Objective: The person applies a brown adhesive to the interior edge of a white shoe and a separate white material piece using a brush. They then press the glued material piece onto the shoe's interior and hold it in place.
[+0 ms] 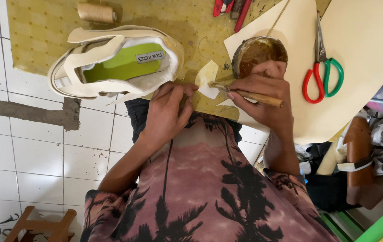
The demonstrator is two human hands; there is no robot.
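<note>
Wooden-handled brush sits pinched in the closed right hand, its bristles on a small cream leather piece (pale yellow in the middle). The left hand, fingers curled, presses that piece's edge against the yellow tabletop. Just beyond stand a brown glue pot, a cream shoe with green insole, and red-and-green scissors.

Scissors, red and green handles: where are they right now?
In the head view, the scissors lie on the cream sheet at the right of the table, untouched, just right of the round glue pot and the right hand holding a brush.
</note>
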